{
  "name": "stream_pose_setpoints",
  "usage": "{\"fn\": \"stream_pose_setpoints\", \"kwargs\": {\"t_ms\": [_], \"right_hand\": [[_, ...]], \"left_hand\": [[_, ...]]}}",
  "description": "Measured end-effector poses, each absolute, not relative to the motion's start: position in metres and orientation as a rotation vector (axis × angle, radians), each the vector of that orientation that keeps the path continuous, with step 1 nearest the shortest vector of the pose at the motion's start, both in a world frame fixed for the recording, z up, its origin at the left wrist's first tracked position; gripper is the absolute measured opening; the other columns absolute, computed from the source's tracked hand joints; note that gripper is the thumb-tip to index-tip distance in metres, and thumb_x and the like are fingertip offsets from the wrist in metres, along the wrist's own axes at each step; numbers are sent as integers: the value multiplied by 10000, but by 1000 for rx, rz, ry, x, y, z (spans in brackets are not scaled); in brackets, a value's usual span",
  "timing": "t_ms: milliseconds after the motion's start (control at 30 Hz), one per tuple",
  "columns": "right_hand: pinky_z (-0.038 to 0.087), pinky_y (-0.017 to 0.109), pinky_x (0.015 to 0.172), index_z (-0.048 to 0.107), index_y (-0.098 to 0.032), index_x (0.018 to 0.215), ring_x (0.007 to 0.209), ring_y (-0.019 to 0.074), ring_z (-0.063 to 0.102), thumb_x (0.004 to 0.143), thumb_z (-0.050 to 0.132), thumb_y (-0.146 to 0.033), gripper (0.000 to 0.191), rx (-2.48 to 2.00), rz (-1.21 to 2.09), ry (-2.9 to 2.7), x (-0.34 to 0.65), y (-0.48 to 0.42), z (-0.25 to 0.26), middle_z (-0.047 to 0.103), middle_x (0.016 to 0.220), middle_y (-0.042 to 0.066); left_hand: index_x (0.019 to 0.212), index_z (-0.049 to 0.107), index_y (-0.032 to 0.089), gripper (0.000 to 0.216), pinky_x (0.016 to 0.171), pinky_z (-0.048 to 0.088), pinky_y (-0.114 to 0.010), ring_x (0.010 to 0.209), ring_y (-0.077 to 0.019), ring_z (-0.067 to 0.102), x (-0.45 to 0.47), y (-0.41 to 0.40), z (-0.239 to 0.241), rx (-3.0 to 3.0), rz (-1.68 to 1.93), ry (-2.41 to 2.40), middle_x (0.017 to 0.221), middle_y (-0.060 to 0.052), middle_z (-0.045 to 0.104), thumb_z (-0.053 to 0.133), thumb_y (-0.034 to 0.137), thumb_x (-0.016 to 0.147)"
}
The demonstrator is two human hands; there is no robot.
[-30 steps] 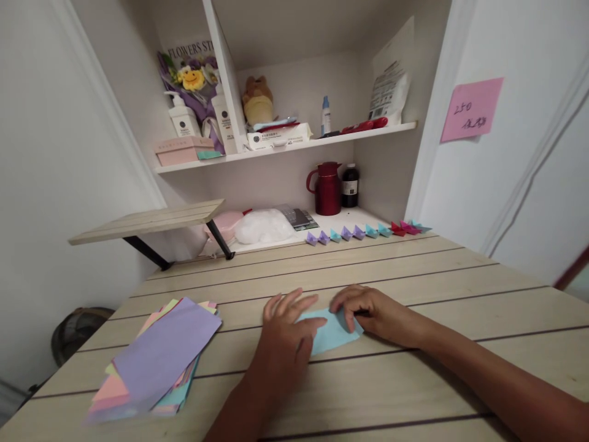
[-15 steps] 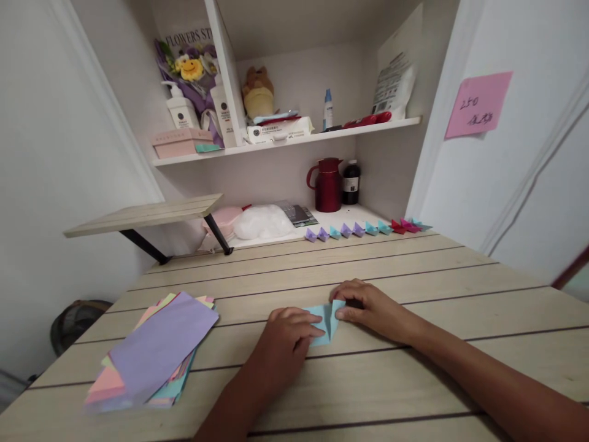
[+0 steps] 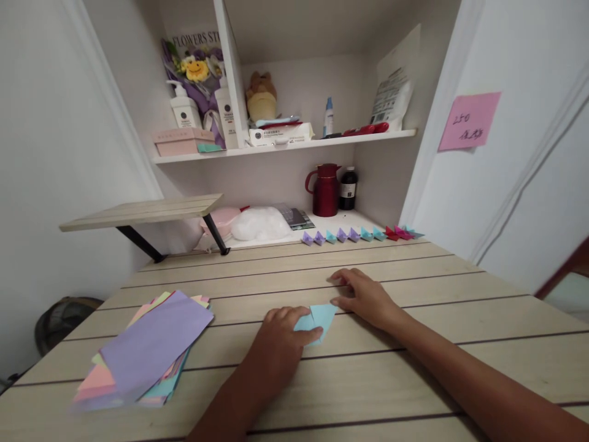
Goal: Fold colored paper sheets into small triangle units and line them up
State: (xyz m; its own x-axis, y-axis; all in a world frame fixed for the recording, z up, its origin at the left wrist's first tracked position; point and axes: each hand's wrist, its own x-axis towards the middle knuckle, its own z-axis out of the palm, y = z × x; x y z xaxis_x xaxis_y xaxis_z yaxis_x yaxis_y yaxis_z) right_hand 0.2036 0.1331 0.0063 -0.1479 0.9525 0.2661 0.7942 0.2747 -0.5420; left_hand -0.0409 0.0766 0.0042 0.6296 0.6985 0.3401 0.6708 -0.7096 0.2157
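A small light-blue paper [image 3: 318,318], folded to a point, lies on the slatted wooden table [image 3: 414,380]. My left hand [image 3: 281,339] is curled over its left part, fingertips pressing it down. My right hand [image 3: 363,296] rests just right of it, fingers bent and together, fingertips touching the paper's upper right edge. A stack of coloured paper sheets [image 3: 147,351], purple on top, lies at the left of the table.
A row of small folded paper boats [image 3: 359,234] lines the table's far edge. Behind stand a dark red jug [image 3: 324,189], a dark bottle [image 3: 348,188] and shelves with bottles and boxes. A raised wooden board [image 3: 142,212] sits at the left. A pink note [image 3: 468,121] hangs on the wall.
The blue paper went from a longer strip to a smaller pointed shape as both hands folded its ends inward. My right hand has slid a little up and off the fold.
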Motion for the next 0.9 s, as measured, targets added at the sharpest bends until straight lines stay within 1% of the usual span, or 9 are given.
{"fn": "stream_pose_setpoints", "kwargs": {"t_ms": [167,300,333,400,467,500,667,800,900], "right_hand": [[414,350,762,671,-243,923,885,234,601,836,540,-318,174,-1688,267,-1938,227,136,10,672,921,47],[406,368,768,687,-242,824,879,243,588,941,342,-450,419,-1537,360,-2080,206,122,15,674,888,61],[399,376,779,684,-249,823,911,252,576,926,369,-480,404,-1526,321,-2099,199,118,15,667,928,62],[397,378,767,662,-241,806,920,268,556,809,563,-509,285,-1547,260,-2107,185,112,15,645,942,66],[405,357,748,622,-227,795,886,250,551,691,694,-417,228,-1514,314,-2090,177,108,14,625,920,55],[413,338,725,596,-221,786,840,228,552,667,709,-368,220,-1474,406,-2071,174,107,13,618,879,42],[415,262,572,480,-226,782,594,140,524,719,635,-274,174,-1223,1017,-1807,170,106,7,556,636,-53],[421,257,563,501,-225,857,561,128,525,724,609,-224,172,-1178,1050,-1708,169,109,3,546,633,-65],[426,256,581,527,-225,938,601,134,525,734,597,-206,217,-1148,956,-1764,169,108,6,533,659,-56]], "left_hand": [[1157,641,375,586,934,400,-439,1143,-241,534,-42,76,7,2799,664,1133,1313,-34,575,487,-13,747],[1148,644,392,562,952,387,-437,1157,-237,530,-42,76,8,2769,681,1124,1320,-22,572,511,10,758],[1138,649,400,546,953,386,-436,1156,-235,531,-41,76,8,2764,695,1125,1317,-20,573,520,20,768],[1113,660,413,488,959,380,-437,1150,-231,533,-41,76,5,2757,738,1131,1313,-20,575,536,57,802],[1092,671,413,415,978,362,-448,1136,-228,536,-40,76,1,2758,798,1150,1306,-25,577,540,107,844],[1086,674,410,389,992,347,-456,1124,-225,540,-39,75,0,2763,820,1165,1301,-26,578,537,125,859],[1073,682,377,396,1028,305,-482,1049,-215,568,-38,73,0,2779,808,1209,1259,-35,594,518,91,853],[1077,679,319,383,1062,281,-475,1013,-192,592,-39,73,9,2709,839,1267,1157,-44,642,480,76,857],[1163,627,265,332,1052,311,-461,1118,-222,549,-41,77,13,2537,1038,1433,1177,-64,624,567,177,848]]}}
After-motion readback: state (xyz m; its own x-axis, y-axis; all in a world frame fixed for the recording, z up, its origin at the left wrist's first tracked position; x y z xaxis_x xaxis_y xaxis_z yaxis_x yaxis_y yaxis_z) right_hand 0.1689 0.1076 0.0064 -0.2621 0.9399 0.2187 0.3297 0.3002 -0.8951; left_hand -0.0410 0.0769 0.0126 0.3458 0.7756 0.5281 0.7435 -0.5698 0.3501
